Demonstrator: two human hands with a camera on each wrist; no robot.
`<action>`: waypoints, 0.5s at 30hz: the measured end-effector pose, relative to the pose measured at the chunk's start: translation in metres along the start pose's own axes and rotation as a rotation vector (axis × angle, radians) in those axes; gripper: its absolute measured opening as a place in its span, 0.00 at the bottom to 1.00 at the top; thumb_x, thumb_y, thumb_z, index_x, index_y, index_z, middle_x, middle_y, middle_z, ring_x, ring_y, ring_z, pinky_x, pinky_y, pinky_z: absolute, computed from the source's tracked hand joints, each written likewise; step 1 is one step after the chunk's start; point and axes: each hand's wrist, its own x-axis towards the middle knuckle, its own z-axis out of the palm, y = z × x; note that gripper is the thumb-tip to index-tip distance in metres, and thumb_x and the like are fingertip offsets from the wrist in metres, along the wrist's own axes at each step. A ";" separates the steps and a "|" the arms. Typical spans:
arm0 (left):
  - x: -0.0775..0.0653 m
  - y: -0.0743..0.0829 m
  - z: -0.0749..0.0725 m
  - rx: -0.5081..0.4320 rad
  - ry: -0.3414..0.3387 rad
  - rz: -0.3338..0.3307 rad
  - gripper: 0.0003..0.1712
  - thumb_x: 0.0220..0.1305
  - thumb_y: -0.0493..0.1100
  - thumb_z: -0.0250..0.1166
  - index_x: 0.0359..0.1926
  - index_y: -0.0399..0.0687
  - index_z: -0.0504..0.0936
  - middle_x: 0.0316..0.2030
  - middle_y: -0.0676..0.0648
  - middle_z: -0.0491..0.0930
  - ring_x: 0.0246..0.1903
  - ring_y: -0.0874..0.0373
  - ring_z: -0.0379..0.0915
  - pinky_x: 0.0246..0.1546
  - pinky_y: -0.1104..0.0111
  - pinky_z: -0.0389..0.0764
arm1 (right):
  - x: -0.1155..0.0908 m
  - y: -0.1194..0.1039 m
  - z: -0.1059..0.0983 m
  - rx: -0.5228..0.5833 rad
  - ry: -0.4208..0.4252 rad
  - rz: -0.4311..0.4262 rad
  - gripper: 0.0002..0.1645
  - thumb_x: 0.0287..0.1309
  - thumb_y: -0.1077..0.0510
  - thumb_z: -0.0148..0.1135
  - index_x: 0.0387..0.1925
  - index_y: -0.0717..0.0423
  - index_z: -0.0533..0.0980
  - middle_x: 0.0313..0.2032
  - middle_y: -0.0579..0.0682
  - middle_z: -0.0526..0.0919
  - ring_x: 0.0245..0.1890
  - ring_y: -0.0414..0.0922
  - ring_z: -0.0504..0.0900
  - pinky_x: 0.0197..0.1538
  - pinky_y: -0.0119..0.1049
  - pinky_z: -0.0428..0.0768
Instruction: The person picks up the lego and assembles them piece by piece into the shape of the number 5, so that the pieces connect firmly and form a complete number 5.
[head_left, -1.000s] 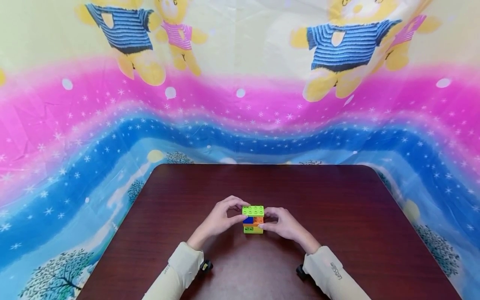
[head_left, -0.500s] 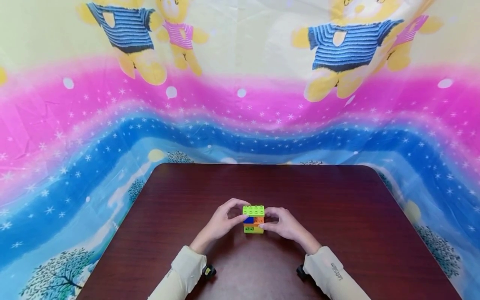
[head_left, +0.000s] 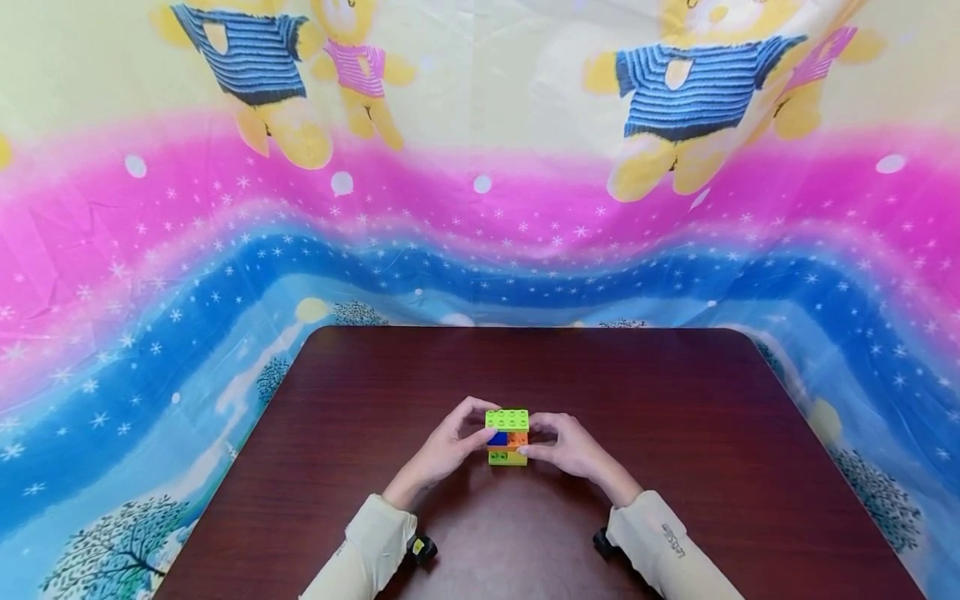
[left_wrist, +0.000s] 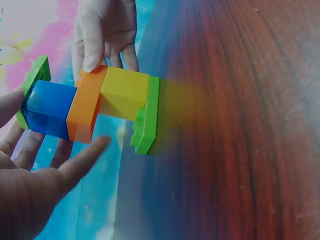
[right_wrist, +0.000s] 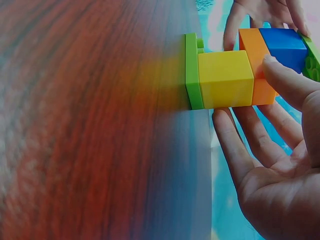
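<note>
A stack of toy building bricks stands upright on the table between my two hands. From the table up it has a flat green brick [right_wrist: 192,72], a yellow brick [right_wrist: 225,80], a flat orange brick [left_wrist: 87,107], a blue brick [left_wrist: 50,107] and a second flat green brick [head_left: 507,419] with studs on top. My left hand [head_left: 448,443] pinches the top green brick from the left, thumb in front and fingers behind. From the right, my right hand [head_left: 572,447] pinches the orange brick, with its thumb on the near side. The bottom green brick sticks out to the left under the yellow one.
The dark red-brown table [head_left: 637,392] has rounded far corners and a glossy surface that mirrors the stack. A printed cloth [head_left: 480,242] with bears and snowflakes hangs behind its far edge and beside it. Black wrist cameras [head_left: 422,547] sit near both cuffs.
My left wrist and forearm have shifted slightly to the right. The stack and my right hand have stayed in place, with both grips kept.
</note>
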 end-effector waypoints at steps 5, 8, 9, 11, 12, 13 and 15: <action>0.000 0.000 0.002 -0.045 -0.010 -0.004 0.21 0.77 0.46 0.62 0.66 0.52 0.72 0.62 0.40 0.73 0.58 0.41 0.78 0.53 0.53 0.86 | 0.000 0.000 -0.001 0.001 0.005 0.002 0.21 0.62 0.47 0.74 0.54 0.48 0.83 0.48 0.47 0.87 0.51 0.46 0.85 0.59 0.53 0.83; 0.000 0.000 0.003 -0.028 0.002 -0.008 0.22 0.76 0.46 0.63 0.67 0.53 0.72 0.62 0.41 0.73 0.58 0.41 0.77 0.54 0.53 0.86 | 0.000 0.000 -0.001 0.003 0.005 0.001 0.21 0.62 0.47 0.74 0.54 0.48 0.83 0.49 0.47 0.87 0.51 0.47 0.85 0.59 0.53 0.83; -0.001 -0.001 0.003 -0.027 0.004 -0.009 0.22 0.76 0.46 0.63 0.67 0.53 0.72 0.62 0.42 0.74 0.58 0.40 0.76 0.54 0.52 0.86 | 0.000 0.000 -0.001 0.003 0.004 0.001 0.21 0.62 0.47 0.74 0.54 0.48 0.83 0.48 0.47 0.87 0.51 0.47 0.85 0.59 0.53 0.83; -0.001 -0.001 0.004 -0.023 0.008 -0.009 0.22 0.76 0.46 0.63 0.67 0.53 0.72 0.62 0.42 0.74 0.58 0.40 0.75 0.54 0.52 0.85 | 0.000 0.000 -0.001 0.005 0.004 0.003 0.21 0.61 0.47 0.74 0.54 0.48 0.83 0.48 0.47 0.87 0.51 0.47 0.85 0.60 0.54 0.83; -0.001 -0.001 0.004 -0.021 0.010 -0.010 0.22 0.76 0.46 0.63 0.67 0.53 0.72 0.62 0.42 0.74 0.58 0.39 0.75 0.54 0.52 0.85 | 0.000 0.000 -0.001 0.006 0.003 0.003 0.21 0.61 0.47 0.74 0.54 0.48 0.83 0.48 0.47 0.87 0.51 0.47 0.85 0.60 0.54 0.83; -0.001 -0.001 0.004 -0.021 0.010 -0.008 0.22 0.76 0.46 0.63 0.67 0.53 0.72 0.61 0.42 0.74 0.58 0.39 0.75 0.54 0.52 0.85 | 0.000 0.000 -0.001 0.007 0.003 0.003 0.21 0.62 0.47 0.74 0.54 0.48 0.83 0.48 0.47 0.87 0.51 0.47 0.85 0.60 0.54 0.83; -0.001 -0.002 0.004 -0.021 0.011 -0.004 0.22 0.76 0.45 0.62 0.67 0.52 0.72 0.61 0.42 0.74 0.58 0.39 0.75 0.53 0.53 0.86 | -0.001 0.000 -0.001 0.008 0.003 0.004 0.21 0.62 0.47 0.74 0.54 0.48 0.83 0.48 0.47 0.87 0.51 0.46 0.85 0.59 0.53 0.83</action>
